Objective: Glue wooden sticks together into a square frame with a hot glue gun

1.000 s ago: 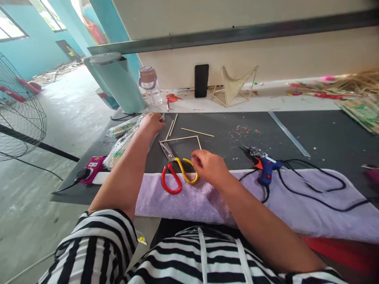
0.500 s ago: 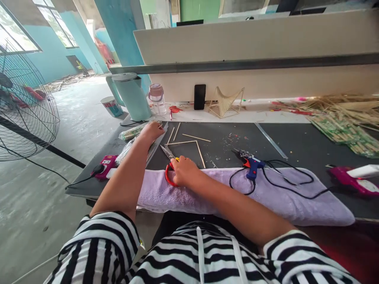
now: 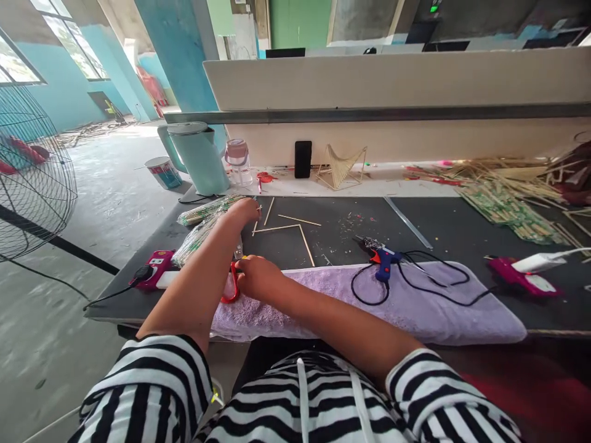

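Note:
My right hand (image 3: pixel 258 277) is closed round a pair of scissors (image 3: pixel 236 284) with red handles, held over the left end of the lilac towel (image 3: pixel 286 314). The blades are partly hidden behind my left forearm. My left hand (image 3: pixel 247 212) reaches across the table's left side, fingers drawn together; what they hold, if anything, is too small to make out. Beneath that arm lie plastic-wrapped packs of sticks (image 3: pixel 203 212). To the right of my left hand, several thin wooden sticks (image 3: pixel 307 245) rest on the dark tabletop, two of them meeting at a corner.
A blue glue gun (image 3: pixel 384 264) with a looped cord lies on the towel. Power strips (image 3: pixel 159 261) sit at both sides. Along the back stand a kettle (image 3: pixel 198 160), a bottle (image 3: pixel 237 163), a phone (image 3: pixel 303 160) and a stick model (image 3: pixel 342 167). Stick bundles (image 3: pixel 517 209) lie right.
My right hand has carried the scissors left, bringing them behind my left forearm. My left hand has shifted slightly right relative to the stick packs. The camera view has also moved.

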`<state>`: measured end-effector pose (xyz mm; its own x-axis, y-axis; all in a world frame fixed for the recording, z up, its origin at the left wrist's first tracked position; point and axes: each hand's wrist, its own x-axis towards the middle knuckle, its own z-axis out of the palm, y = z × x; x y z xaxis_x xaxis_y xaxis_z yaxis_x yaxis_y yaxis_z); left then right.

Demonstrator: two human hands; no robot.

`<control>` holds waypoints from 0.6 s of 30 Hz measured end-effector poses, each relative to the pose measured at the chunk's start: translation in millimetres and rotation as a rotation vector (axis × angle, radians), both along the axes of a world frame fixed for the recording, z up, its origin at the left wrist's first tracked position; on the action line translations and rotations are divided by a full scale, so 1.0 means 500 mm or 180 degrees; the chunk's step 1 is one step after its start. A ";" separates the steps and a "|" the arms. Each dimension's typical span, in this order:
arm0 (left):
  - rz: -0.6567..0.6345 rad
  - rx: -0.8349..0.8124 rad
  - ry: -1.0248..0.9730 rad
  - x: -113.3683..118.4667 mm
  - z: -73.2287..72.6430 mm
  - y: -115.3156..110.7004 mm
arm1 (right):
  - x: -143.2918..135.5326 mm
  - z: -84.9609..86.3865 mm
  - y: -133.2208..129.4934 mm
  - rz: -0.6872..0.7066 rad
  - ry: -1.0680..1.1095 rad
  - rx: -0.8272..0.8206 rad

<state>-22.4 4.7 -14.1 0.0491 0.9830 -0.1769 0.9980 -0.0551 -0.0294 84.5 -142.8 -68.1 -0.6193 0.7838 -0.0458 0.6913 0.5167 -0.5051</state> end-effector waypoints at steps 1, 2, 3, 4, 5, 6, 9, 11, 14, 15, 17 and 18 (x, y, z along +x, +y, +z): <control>-0.0049 -0.0019 0.0012 0.014 -0.004 0.008 | 0.018 -0.001 0.011 -0.0048 -0.0013 0.0051; -0.0099 -0.0048 0.0032 0.028 -0.011 0.015 | 0.043 -0.003 0.026 -0.0173 -0.0073 0.0081; -0.0151 -0.0089 0.0050 0.041 -0.020 0.020 | 0.073 -0.004 0.044 -0.0379 -0.0128 0.0157; -0.0206 -0.0142 0.0063 0.053 -0.031 0.024 | 0.107 -0.007 0.065 -0.0666 -0.0205 0.0270; -0.0264 -0.0200 0.0074 0.063 -0.043 0.027 | 0.141 -0.011 0.086 -0.1009 -0.0305 0.0349; -0.0319 -0.0253 0.0086 0.071 -0.056 0.028 | 0.174 -0.017 0.105 -0.1222 -0.0398 0.0362; -0.0447 -0.0352 0.0141 0.082 -0.087 0.028 | 0.245 -0.039 0.142 -0.1555 -0.0566 0.0266; -0.0501 -0.0371 0.0232 0.081 -0.099 0.027 | 0.262 -0.050 0.146 -0.1577 -0.0655 0.0156; -0.0592 -0.0357 0.0431 0.078 -0.106 0.028 | 0.260 -0.050 0.140 -0.1464 -0.0806 0.0054; -0.0615 -0.0328 0.0474 0.079 -0.108 0.029 | 0.258 -0.046 0.139 -0.1413 -0.0853 0.0028; -0.0609 -0.0261 0.0508 0.082 -0.111 0.030 | 0.257 -0.039 0.142 -0.1333 -0.0944 -0.0066; -0.0586 -0.0231 0.0517 0.085 -0.112 0.031 | 0.259 -0.037 0.146 -0.1319 -0.0972 -0.0112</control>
